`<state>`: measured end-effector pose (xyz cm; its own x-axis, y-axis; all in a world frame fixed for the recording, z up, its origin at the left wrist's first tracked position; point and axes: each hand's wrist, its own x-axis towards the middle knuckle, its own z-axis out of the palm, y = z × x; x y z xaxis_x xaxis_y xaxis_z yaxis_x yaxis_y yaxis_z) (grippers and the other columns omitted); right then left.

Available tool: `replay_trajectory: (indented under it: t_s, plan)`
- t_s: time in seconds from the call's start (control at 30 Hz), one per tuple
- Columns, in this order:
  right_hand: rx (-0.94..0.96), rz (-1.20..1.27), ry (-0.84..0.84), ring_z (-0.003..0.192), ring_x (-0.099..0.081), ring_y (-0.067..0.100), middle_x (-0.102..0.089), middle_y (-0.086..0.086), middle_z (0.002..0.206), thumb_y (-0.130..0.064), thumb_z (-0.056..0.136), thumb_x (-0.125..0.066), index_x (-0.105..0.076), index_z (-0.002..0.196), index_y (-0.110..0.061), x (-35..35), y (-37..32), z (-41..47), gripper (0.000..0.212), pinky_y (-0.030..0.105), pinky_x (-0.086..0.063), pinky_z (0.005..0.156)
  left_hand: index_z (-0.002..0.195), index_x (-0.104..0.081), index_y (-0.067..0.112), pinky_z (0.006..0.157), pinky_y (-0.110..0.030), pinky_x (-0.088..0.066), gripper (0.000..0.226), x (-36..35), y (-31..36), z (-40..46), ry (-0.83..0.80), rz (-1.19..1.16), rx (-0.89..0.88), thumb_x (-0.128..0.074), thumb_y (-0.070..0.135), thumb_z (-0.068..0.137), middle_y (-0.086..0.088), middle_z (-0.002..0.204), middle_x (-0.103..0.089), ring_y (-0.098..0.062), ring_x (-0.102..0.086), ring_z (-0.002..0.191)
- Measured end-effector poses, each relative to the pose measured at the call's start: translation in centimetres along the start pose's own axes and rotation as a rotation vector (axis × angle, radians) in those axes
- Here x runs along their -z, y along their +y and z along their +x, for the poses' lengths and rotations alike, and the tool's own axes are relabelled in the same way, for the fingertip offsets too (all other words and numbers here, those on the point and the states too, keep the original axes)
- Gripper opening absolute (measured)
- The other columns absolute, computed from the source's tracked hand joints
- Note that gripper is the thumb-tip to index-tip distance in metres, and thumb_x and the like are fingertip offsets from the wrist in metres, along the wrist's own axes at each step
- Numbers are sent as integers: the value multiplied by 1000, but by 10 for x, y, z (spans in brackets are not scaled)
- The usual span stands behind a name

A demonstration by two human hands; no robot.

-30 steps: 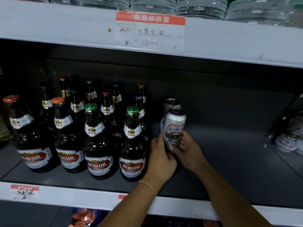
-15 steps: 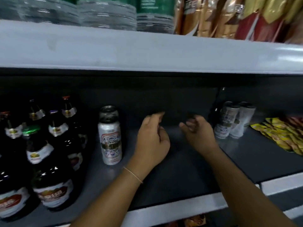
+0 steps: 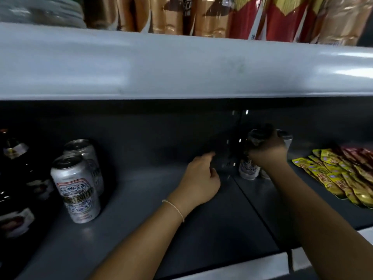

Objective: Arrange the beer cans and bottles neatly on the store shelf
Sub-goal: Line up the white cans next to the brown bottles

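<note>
Right fingers (image 3: 260, 143) around far can (image 3: 247, 170).

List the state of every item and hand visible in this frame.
Front can: upright, on shelf, untouched.
Rear can: upright, directly behind it.
Far can: upright, right hand around its top.
Right hand: closed on far can.
Left hand: empty, fingers loosely curled.
Bottles: upright, blurred.
Yellow packets: lying overlapped.
</note>
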<state>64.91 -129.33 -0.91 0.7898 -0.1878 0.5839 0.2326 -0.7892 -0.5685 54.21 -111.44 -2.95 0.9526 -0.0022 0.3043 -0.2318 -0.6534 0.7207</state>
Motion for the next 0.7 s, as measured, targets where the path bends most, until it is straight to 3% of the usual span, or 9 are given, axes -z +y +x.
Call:
replay_trajectory:
  t_s: [0.1,0.4,0.47,0.53,0.6,0.7]
  plan:
    - [15,-53,-135,104,-63,39,-68,16,112,-19,80,-72,-58,117,-6,-2,6,13,42,35,-47,82,145,-36,20,109,-27,-38,53,-8,3,4,-19,-13,32,-45,12,93,-6,141,-44,-16,-44,128]
    - [79,-209,-213,105,-64,34,-71,12,109,-27,82,-67,-66,112,-14,-3,8,27,33,30,-46,77,143,-39,14,106,-22,-36,52,-19,8,11,-20,-16,24,-46,7,91,-10,140,-47,-20,-47,126]
    - [190,-325,-287,108,-63,26,-70,4,110,-38,82,-65,-71,99,-21,0,4,26,24,27,-41,78,142,-40,13,105,-20,-35,51,-22,10,12,-20,-14,21,-47,8,92,-9,140,-47,-20,-47,127]
    - [208,-363,-327,111,-62,24,-70,0,111,-54,80,-61,-72,94,-27,3,-2,23,33,27,-42,80,141,-42,12,100,-15,-33,48,-24,9,11,-3,-10,13,-47,9,93,-9,139,-48,-20,-47,126]
    - [179,-330,-333,104,-64,24,-71,1,106,-59,77,-61,-72,89,-25,6,-6,17,38,27,-44,74,139,-44,12,95,-14,-33,45,-24,7,8,-9,-28,21,-47,11,94,-8,136,-50,-19,-49,124]
    - [79,-150,-294,97,-67,27,-73,5,95,-53,77,-67,-69,80,-18,12,-13,5,35,29,-47,72,127,-53,11,96,-24,-43,32,-25,-2,3,-39,-138,138,-45,19,97,-6,124,-59,-19,-55,113]
